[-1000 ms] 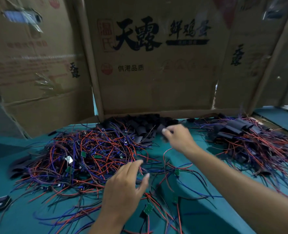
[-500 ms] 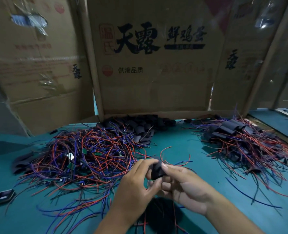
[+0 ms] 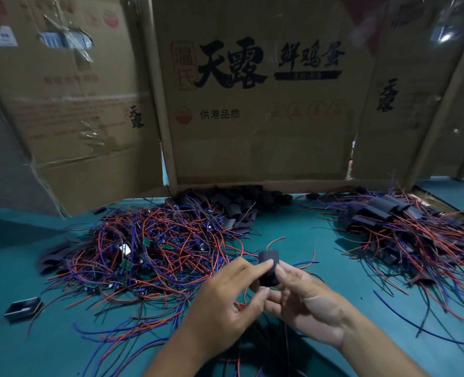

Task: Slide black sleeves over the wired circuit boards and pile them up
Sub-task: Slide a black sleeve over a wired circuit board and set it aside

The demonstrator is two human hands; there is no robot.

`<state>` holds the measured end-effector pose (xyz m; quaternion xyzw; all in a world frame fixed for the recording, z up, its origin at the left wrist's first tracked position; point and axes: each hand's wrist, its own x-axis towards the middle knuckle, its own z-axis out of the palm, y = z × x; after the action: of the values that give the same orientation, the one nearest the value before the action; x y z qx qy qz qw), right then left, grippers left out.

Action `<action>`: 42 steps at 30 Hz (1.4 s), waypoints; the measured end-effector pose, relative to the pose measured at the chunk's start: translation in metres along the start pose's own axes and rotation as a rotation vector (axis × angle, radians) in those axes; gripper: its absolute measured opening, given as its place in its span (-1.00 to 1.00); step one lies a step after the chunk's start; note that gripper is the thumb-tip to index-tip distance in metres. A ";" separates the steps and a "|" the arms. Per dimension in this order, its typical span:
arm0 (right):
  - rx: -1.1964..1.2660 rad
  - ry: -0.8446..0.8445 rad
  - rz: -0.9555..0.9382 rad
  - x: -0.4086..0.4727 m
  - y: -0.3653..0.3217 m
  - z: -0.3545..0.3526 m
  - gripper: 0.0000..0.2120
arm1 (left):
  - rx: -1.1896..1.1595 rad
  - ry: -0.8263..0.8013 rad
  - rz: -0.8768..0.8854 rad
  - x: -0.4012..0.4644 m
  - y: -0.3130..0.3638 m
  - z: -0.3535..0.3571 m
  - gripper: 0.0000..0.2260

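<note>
A black sleeve (image 3: 269, 266) is held upright above the green table between both hands. My left hand (image 3: 225, 308) pinches its left side with thumb and forefinger. My right hand (image 3: 307, 300) pinches its right side. Red wires (image 3: 275, 242) stick out above the sleeve; the board itself is hidden. A big tangle of unsleeved wired boards (image 3: 149, 248) lies at the left. Loose black sleeves (image 3: 239, 205) are heaped at the back centre. The pile of sleeved boards (image 3: 404, 229) lies at the right.
Cardboard box walls (image 3: 252, 104) stand along the back of the green table (image 3: 307, 229). A small black tray (image 3: 24, 308) sits near the left edge. Loose blue and red wires (image 3: 415, 319) trail across the table at the right front.
One second ago my right hand reached to the sleeve heap and my left hovered over the wires. Both hands have since come together at the front, holding a sleeve with wires.
</note>
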<state>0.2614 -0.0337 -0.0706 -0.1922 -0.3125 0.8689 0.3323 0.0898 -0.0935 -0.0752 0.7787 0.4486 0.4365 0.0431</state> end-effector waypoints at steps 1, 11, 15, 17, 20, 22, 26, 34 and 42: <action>0.004 0.003 -0.008 0.000 0.000 0.000 -0.27 | 0.006 -0.005 -0.002 0.001 -0.001 -0.004 -0.66; -0.251 0.111 -0.041 0.000 -0.002 -0.003 -0.67 | 0.499 0.379 -0.808 0.010 -0.115 -0.098 -0.89; -0.338 0.126 -0.015 0.000 0.000 -0.004 -0.66 | 0.640 0.211 -0.928 -0.002 -0.133 -0.097 -0.70; -0.350 0.123 -0.023 0.000 -0.001 -0.004 -0.65 | 0.694 0.140 -0.905 -0.001 -0.133 -0.096 -0.67; -0.354 0.110 -0.035 -0.001 -0.003 -0.005 -0.60 | 0.769 0.108 -0.911 0.003 -0.127 -0.096 -0.64; -0.353 0.106 -0.035 0.000 -0.003 -0.006 -0.56 | 0.761 0.148 -0.928 0.007 -0.121 -0.101 -0.59; -0.331 0.107 -0.047 0.001 -0.003 -0.008 -0.58 | 0.470 0.388 -0.888 0.017 -0.102 -0.123 -0.66; -0.275 0.155 -0.102 0.002 -0.007 -0.010 -0.57 | -0.738 0.679 -0.707 0.043 -0.040 -0.120 -0.86; -0.322 0.185 -0.227 0.002 -0.010 -0.010 -0.56 | -1.249 0.505 -0.746 0.028 -0.026 -0.062 -0.70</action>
<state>0.2696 -0.0226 -0.0712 -0.2855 -0.4348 0.7435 0.4202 0.0343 -0.0774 -0.0311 0.2836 0.3479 0.7300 0.5154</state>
